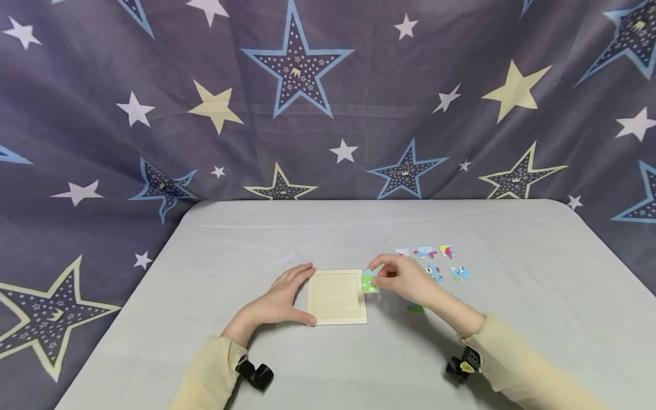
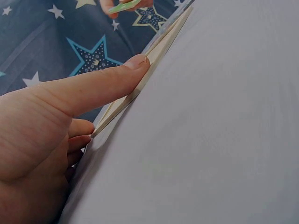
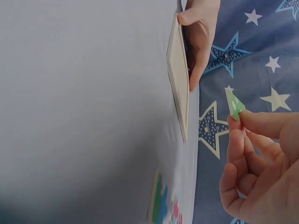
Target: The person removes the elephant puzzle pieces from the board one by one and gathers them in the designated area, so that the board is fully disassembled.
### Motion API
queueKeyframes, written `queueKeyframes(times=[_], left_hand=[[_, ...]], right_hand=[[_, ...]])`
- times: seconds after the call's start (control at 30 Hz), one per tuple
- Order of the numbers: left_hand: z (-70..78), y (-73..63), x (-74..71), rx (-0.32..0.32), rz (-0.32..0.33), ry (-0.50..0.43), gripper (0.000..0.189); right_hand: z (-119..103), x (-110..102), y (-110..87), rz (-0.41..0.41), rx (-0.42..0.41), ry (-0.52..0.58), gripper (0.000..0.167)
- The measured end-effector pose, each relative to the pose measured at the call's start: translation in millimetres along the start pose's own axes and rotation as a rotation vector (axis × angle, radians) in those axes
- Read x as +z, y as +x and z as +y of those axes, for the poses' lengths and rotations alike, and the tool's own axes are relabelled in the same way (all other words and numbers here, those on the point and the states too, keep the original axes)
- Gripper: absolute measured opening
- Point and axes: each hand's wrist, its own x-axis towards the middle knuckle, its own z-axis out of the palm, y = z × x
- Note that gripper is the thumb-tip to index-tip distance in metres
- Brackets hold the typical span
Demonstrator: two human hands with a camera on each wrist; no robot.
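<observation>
A square, pale wooden puzzle tray with a raised rim lies on the table, its inside bare. At its left side is my left hand, thumb at the near corner and fingers stretched to the far corner. In the left wrist view the straight thumb rests on the tray's edge. Over the tray's right rim, my right hand pinches a puzzle piece, mostly green with some blue at the top. The right wrist view shows this piece held up between thumb and index fingertip, above the table.
Several loose puzzle pieces in blue, pink and yellow lie right of the tray, some partly behind the right hand. A green and blue piece lies below the right forearm. A star-patterned cloth hangs behind the grey-white table.
</observation>
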Motion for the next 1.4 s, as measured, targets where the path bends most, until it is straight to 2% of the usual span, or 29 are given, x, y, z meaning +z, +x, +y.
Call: queueKeyframes(times=[0.17,0.67,0.97,1.2,1.4], left_hand=[[-0.7,0.1,0.0,0.023,0.003,-0.002,0.105],[-0.3,-0.2,-0.1,0.021,0.006,-0.008,0.104],[-0.9,-1.4,0.5,0.013,0.007,-0.004,0.105],[0.1,-0.8,-0.1,0.014,0.001,-0.003,0.105],[-0.1,-1.4,-0.3,0.013,0.002,-0.007,0.105]], right_hand=[[7.2,-10.7,-7.3,0.023,0.013,-0.016,0.020],[26.6,-39.1,-24.3,0.068,0.066,-0.007,0.027],[34.2,-57.9,-36.6,0.095,0.116,-0.040,0.030],[44.3,-68.9,-45.1,0.125,0.130,-0.063,0.030],[57.4,-80.0,-50.3,0.109,0.126,-0.081,0.026]])
